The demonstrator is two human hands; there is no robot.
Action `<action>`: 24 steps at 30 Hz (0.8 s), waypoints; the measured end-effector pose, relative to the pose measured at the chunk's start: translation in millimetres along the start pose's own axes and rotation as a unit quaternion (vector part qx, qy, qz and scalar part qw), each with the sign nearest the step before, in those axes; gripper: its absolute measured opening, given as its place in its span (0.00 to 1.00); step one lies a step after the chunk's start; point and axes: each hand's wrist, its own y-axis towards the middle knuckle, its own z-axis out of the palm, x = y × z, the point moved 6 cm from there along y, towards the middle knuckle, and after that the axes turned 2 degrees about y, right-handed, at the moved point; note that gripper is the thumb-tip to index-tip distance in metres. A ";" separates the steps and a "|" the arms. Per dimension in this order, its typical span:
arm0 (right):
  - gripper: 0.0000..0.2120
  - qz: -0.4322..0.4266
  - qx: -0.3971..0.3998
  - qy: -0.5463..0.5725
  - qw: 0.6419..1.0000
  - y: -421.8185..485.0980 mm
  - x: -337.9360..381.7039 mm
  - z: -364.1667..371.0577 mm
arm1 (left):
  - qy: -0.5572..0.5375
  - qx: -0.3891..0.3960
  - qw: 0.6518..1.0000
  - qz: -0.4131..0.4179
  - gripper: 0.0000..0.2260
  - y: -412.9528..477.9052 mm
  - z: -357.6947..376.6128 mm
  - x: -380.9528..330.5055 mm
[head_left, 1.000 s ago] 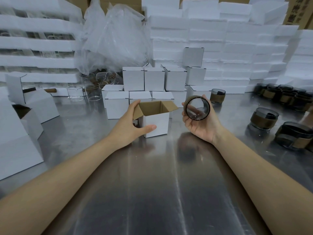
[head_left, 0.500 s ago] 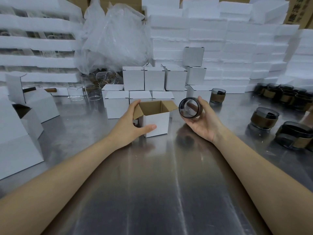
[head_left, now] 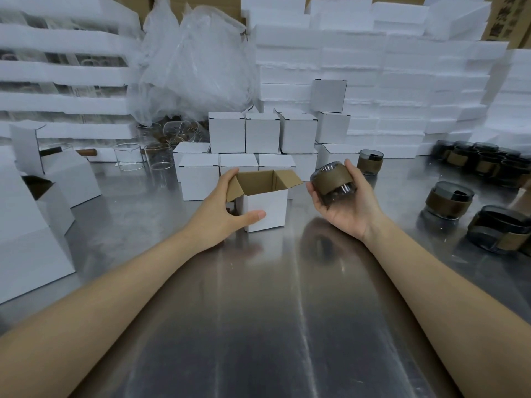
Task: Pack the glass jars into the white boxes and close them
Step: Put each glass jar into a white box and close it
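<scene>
Jar (head_left: 334,185) of smoked glass, with a brown band (head_left: 329,180) round its middle, lies tilted on its side in my right hand (head_left: 346,209), above the table (head_left: 258,311) and just right of the box (head_left: 265,203), not touching it. I judge it rigid, fairly heavy for its bulk, slick on the bare glass and liable to chip against the steel. The band looks the surer place to hold, and my fingers lie there. Grip, right: fingers and thumb curled round the jar from below and both sides, closed to its girth, palm cupped beneath. Grip, left: my left hand (head_left: 221,209) clasps the box, thumb pressed flat to the white front wall, fingers hooked over the left flap at the rim. The box stands upright, flaps open, brown interior showing, nothing visible inside. Being thin card, it would probably slide or tip under a dropped weight, hence the steadying hold. Which way the jar's mouth faces I cannot tell. More jars (head_left: 449,201) stand at right, with closed boxes (head_left: 227,132) behind.
</scene>
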 end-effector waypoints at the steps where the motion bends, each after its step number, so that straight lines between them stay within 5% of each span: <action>1: 0.27 0.004 0.008 -0.007 1.000 -0.7 -0.8 1.4 | 0.000 0.001 1.000 0.000 0.46 0.2 0.1 0.3; 9: 0.27 0.020 0.020 -0.012 1.000 -1.9 -4.4 3.4 | 0.005 0.003 1.000 0.002 0.46 0.6 1.0 1.0; 19: 0.11 -0.052 0.009 -0.026 0.998 1.6 1.4 4.3 | 0.007 0.004 1.000 0.002 0.46 1.3 0.9 1.3; 24: 0.22 -0.060 0.062 -0.034 0.996 3.9 1.6 11.0 | 0.006 0.004 1.000 0.008 0.46 1.0 1.1 0.7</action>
